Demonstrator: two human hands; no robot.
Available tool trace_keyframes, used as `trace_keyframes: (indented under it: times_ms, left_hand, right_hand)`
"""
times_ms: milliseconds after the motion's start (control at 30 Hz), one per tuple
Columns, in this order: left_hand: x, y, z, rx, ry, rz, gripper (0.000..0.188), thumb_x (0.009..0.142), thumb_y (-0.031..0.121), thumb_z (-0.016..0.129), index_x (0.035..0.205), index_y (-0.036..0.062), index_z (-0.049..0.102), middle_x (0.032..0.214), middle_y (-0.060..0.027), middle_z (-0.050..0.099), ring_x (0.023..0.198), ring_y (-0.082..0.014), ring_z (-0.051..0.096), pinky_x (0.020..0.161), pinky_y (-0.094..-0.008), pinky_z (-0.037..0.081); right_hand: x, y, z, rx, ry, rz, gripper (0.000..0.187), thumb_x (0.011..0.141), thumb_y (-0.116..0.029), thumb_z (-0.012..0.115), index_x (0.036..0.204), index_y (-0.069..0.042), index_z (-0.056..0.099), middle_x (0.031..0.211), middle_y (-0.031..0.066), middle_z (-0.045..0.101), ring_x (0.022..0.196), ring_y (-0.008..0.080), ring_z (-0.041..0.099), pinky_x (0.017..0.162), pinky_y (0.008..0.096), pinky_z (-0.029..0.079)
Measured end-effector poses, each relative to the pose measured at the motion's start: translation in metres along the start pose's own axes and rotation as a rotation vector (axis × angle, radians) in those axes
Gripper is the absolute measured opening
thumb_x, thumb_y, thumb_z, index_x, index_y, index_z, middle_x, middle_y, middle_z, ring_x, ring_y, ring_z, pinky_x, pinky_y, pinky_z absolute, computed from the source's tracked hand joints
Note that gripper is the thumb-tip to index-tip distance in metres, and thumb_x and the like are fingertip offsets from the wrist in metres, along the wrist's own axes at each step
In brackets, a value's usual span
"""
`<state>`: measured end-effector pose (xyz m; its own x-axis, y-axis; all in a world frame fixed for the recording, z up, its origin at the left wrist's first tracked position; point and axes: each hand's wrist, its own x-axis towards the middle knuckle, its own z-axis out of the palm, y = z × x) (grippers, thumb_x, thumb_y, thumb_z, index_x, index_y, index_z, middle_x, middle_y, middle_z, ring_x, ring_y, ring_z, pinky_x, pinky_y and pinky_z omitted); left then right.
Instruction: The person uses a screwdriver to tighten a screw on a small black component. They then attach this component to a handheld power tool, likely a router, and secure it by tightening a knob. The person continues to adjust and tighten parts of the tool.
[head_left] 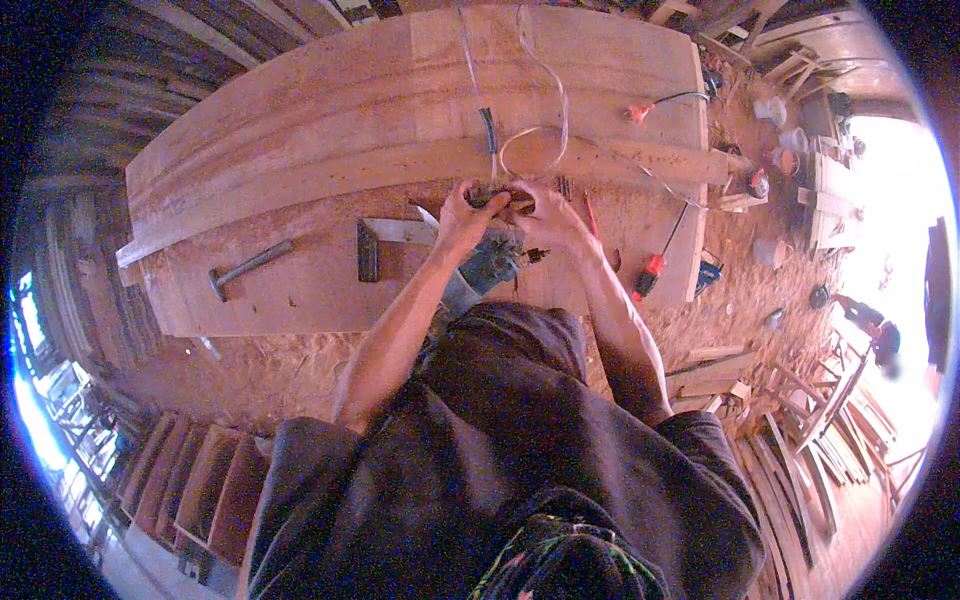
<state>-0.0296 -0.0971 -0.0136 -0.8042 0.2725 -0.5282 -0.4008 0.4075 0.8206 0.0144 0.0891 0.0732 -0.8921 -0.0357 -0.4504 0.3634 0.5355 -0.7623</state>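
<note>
My left hand (468, 222) and my right hand (552, 216) meet over the workbench (330, 305), fingers closed around a small dark part (515, 205) that they mostly hide. A pale cable (567, 105) with a black sleeve (487, 128) runs from the far side down to my fingers. Just below the hands, against my dark clothing, rests a blue-green power tool (488, 262), its front end pointing right. Beside my left forearm lies a try square (370, 250) with a dark stock. To the right of my right forearm is a screwdriver (652, 272) with a red and black handle.
A hammer (245, 270) lies at the bench's left. A long plank (350, 172) crosses behind my hands. An orange connector (640, 113) sits far right, and a tape measure (757, 183) near the plank's right end. Shavings cover the floor (740, 330); another person (880, 335) is at far right.
</note>
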Motion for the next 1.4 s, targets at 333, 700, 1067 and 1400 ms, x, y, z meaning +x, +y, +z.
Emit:
trace_keyframes:
  times_ms: [333,700,1067,1400]
  left_hand:
    - [-0.01,0.033,0.002,0.167,0.101,0.081,0.064,0.077,0.047,0.084,0.116,-0.0005,0.066,0.1,-0.0172,0.073,0.096,-0.0283,0.071,0.086,-0.0389,0.055]
    - [0.022,0.054,-0.009,0.562,0.097,0.3,0.043,0.083,0.044,0.076,0.104,0.0061,0.072,0.1,-0.0206,0.074,0.093,-0.0405,0.071,0.078,-0.0461,0.058]
    - [0.082,0.07,-0.007,0.324,0.136,0.335,0.036,0.095,0.04,0.06,0.101,0.0061,0.071,0.097,-0.0185,0.074,0.089,-0.0391,0.071,0.076,-0.0503,0.054]
    - [0.056,0.076,-0.003,0.309,0.165,0.276,0.021,0.087,0.026,0.073,0.093,0.0058,0.075,0.089,-0.0192,0.073,0.084,-0.0403,0.071,0.075,-0.0492,0.056]
  right_hand:
    - [0.096,-0.058,-0.033,-0.323,0.291,0.135,0.039,0.094,-0.04,0.062,0.118,-0.011,0.07,0.11,0.0185,0.073,0.103,0.0389,0.07,0.087,0.0503,0.055]
    - [0.13,-0.036,-0.03,-0.088,0.183,0.046,0.045,0.089,-0.046,0.067,0.115,-0.009,0.072,0.103,0.0196,0.075,0.101,0.0368,0.072,0.088,0.0462,0.056]
    - [0.148,-0.027,-0.022,-0.161,0.248,0.016,0.038,0.092,-0.044,0.062,0.117,-0.018,0.075,0.108,0.0178,0.074,0.102,0.0391,0.07,0.089,0.0491,0.056]
    - [0.158,-0.018,-0.006,-0.18,0.345,0.073,0.03,0.09,-0.036,0.062,0.107,-0.017,0.077,0.102,0.0192,0.074,0.096,0.039,0.071,0.084,0.0505,0.056]
